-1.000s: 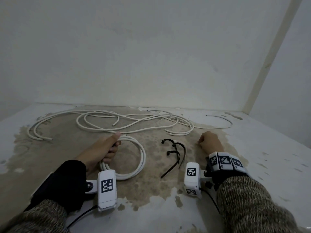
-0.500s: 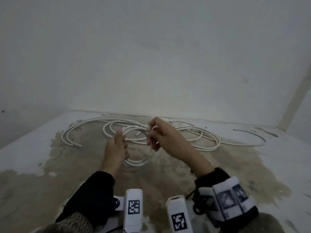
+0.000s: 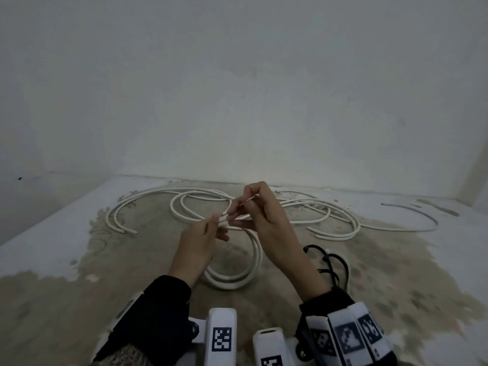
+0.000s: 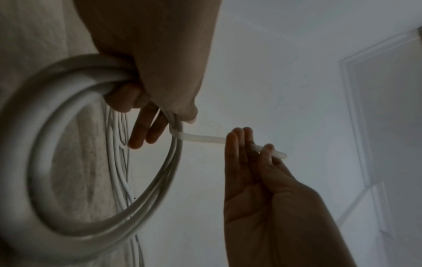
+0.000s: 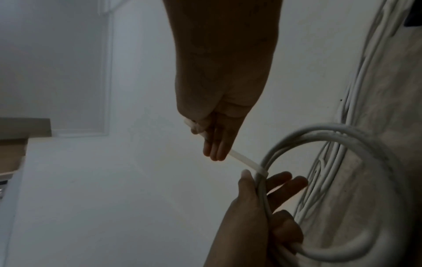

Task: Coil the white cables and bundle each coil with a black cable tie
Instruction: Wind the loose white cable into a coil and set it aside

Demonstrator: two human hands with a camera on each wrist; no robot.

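My left hand (image 3: pixel 200 243) grips a coil of white cable (image 3: pixel 239 278) and holds it up off the table, thumb on top. A pale, translucent tie strap (image 4: pixel 200 139) is wrapped around the coil's strands just past the thumb. My right hand (image 3: pixel 264 216) pinches the strap's free tail between thumb and fingers, a short way from the coil. In the right wrist view the strap (image 5: pixel 242 161) runs taut from my fingers to the coil (image 5: pixel 342 134). Black cable ties (image 3: pixel 331 262) lie on the table under my right forearm.
Several loose white cables (image 3: pixel 320 216) lie tangled across the back of the stained table (image 3: pixel 132 273), with one thin piece (image 3: pixel 412 225) at the far right. A white wall rises just behind the table.
A second ago my left hand held the coil down on the table and my right fist rested beside the black ties. Both hands have since risen and met, with the right now pinching the strap.
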